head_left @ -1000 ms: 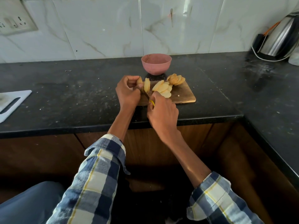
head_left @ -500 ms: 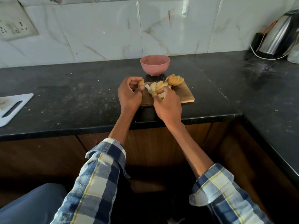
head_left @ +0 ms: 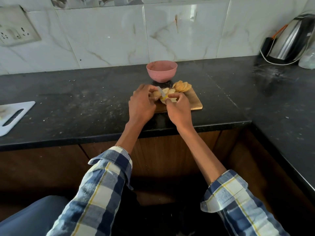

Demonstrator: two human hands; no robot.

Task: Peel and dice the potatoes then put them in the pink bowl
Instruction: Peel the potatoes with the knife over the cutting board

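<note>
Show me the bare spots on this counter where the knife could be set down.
Bare counter lies between the white board and the left hand, and right of the wooden board toward the kettle. It is crowded on the wooden board: potato slices, both hands, the right hand gripping the knife, pink bowl just behind.

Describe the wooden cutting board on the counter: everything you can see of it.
The small rectangular wooden cutting board is light brown, lying flat on the black stone countertop just in front of the pink bowl, apart from it. Only its right part shows bare; both hands cover the left. A fan of pale yellow potato slices rests at its far edge. Over it, the left hand holds a potato piece and the right hand grips a yellow-handled knife.
</note>
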